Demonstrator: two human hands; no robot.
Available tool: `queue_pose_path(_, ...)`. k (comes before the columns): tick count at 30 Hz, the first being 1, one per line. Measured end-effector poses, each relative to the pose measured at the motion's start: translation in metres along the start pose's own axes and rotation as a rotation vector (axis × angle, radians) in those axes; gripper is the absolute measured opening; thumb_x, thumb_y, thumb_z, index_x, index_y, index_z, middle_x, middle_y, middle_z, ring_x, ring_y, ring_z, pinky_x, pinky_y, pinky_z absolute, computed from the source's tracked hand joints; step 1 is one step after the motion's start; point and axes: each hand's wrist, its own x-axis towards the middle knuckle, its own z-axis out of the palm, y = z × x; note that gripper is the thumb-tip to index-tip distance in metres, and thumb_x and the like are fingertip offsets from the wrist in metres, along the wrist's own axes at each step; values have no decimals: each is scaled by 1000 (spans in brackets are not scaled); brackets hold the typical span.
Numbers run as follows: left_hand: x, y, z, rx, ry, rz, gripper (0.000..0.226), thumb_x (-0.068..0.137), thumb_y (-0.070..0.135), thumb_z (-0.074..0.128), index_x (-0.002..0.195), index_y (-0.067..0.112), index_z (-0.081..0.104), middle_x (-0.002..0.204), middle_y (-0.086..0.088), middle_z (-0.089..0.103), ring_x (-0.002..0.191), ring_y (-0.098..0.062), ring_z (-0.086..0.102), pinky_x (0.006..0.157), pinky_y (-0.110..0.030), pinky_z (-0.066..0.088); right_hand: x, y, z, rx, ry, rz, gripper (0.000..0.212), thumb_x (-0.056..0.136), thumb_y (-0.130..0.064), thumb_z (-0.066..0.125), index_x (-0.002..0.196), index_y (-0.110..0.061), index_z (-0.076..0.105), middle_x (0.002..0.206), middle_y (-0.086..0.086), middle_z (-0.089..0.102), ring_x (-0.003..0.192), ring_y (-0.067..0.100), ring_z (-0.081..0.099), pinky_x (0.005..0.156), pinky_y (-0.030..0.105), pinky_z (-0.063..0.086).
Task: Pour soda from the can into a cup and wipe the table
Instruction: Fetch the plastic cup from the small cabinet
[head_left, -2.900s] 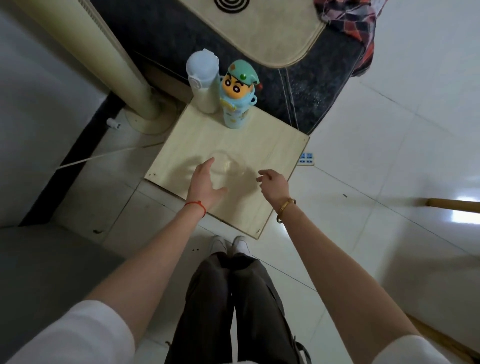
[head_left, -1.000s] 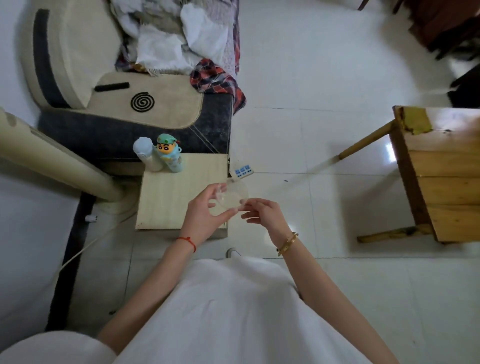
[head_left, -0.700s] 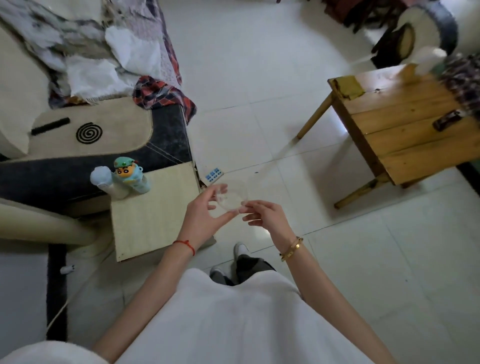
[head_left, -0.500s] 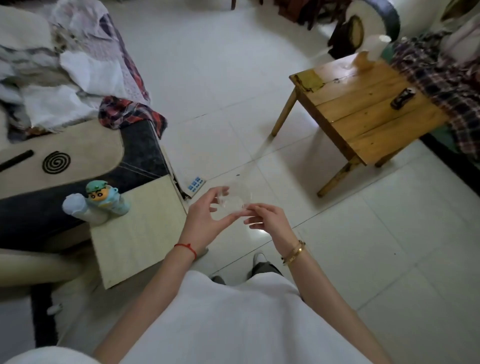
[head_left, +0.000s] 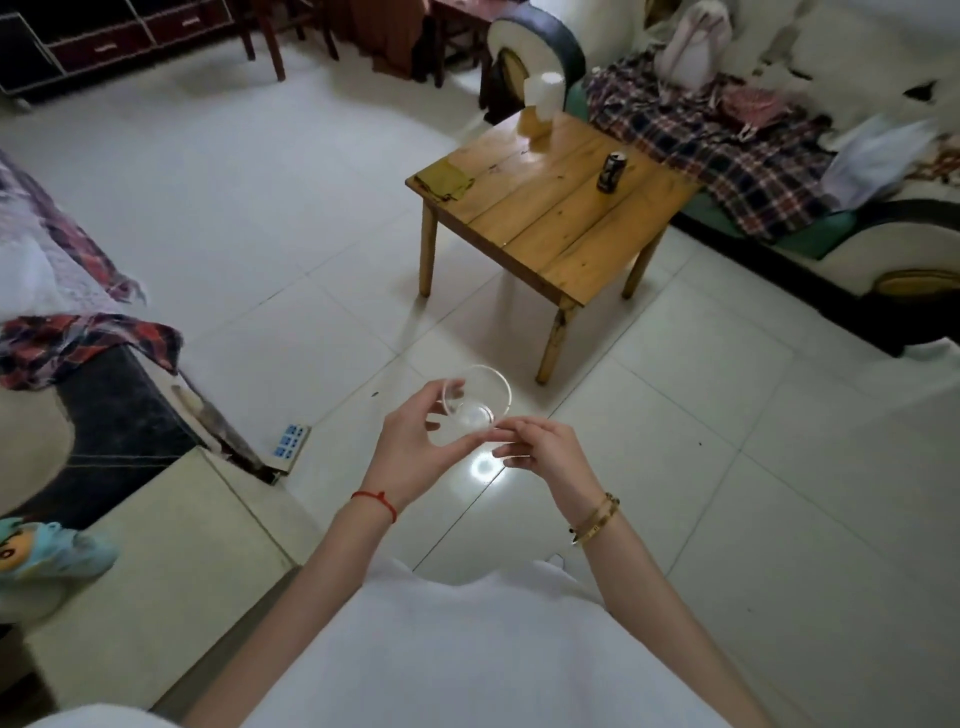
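Lifted clear round cup (head_left: 475, 397); seemingly plastic.

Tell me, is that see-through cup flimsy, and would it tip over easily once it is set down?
The clear cup looks thin-walled, so probably light and a bit squashy; the left hand holds it with fingertips alone. It appears empty and narrows toward its base, so a nudge might tip it. Filling it from the can should steady it.
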Motion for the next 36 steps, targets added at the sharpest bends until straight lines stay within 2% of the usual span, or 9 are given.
queue_pose_path(7, 56, 52, 102, -16, -47, 58, 56, 73, 40, 82, 122, 29, 58, 115, 20, 63, 101, 4, 59, 83, -21, 53, 19, -33, -115, 11, 74, -23, 29, 97, -3, 42, 92, -9, 70, 88, 13, 74, 69, 20, 66, 61, 21, 53)
queue_pose_path(15, 111, 104, 200, -35, -95, 110, 63, 71, 44, 81, 126, 24, 59, 115, 24, 61, 103, 7, 58, 85, -20, 52, 45, -61, -232, 3, 125, -47, 33, 97, -4, 42, 89, -14, 73, 87, 11, 75, 74, 22, 66, 63, 23, 52)
queue_pose_path(18, 133, 118, 228, -20, -145, 124, 65, 71, 47, 80, 128, 26, 58, 116, 24, 60, 104, 8, 57, 87, -19, 52, 55, -70, -265, 28, 156, -55, 33, 97, -5, 42, 88, -14, 73, 85, 10, 75, 74, 22, 66, 62, 22, 52)
queue_pose_path(22, 168, 133, 263, -7, -216, 157, 70, 67, 61, 73, 128, 29, 57, 117, 23, 62, 106, 4, 58, 87, -18, 51, 76, -78, -302, 85, 214, -39, 28, 98, -7, 45, 88, -12, 71, 79, 6, 75, 70, 21, 66, 60, 20, 53)
queue_pose_path(26, 210, 145, 299, -28, -262, 160, 69, 66, 61, 76, 125, 29, 59, 113, 21, 64, 104, 5, 60, 87, -21, 52, 103, -91, -341, 111, 261, -35, 26, 99, -9, 45, 94, -10, 70, 82, 7, 74, 68, 18, 66, 60, 20, 53)
queue_pose_path(30, 264, 157, 336, -50, -297, 156, 71, 66, 61, 76, 126, 28, 58, 114, 21, 64, 103, 3, 61, 89, -31, 55, 145, -113, -382, 125, 291, -34, 26, 99, -8, 44, 93, -10, 69, 87, 12, 74, 66, 17, 66, 59, 19, 52)
queue_pose_path(33, 312, 174, 362, -58, -306, 161, 68, 69, 55, 77, 127, 27, 58, 117, 22, 63, 105, 6, 59, 91, -30, 54, 181, -143, -414, 128, 314, -27, 26, 99, -8, 44, 92, -10, 69, 88, 13, 73, 66, 17, 66, 60, 19, 53)
queue_pose_path(36, 362, 193, 381, -75, -300, 162, 74, 66, 64, 73, 128, 26, 57, 119, 23, 62, 106, 5, 59, 90, -27, 54, 216, -179, -443, 130, 318, -17, 26, 99, -8, 44, 91, -10, 68, 88, 13, 73, 67, 17, 65, 60, 20, 53)
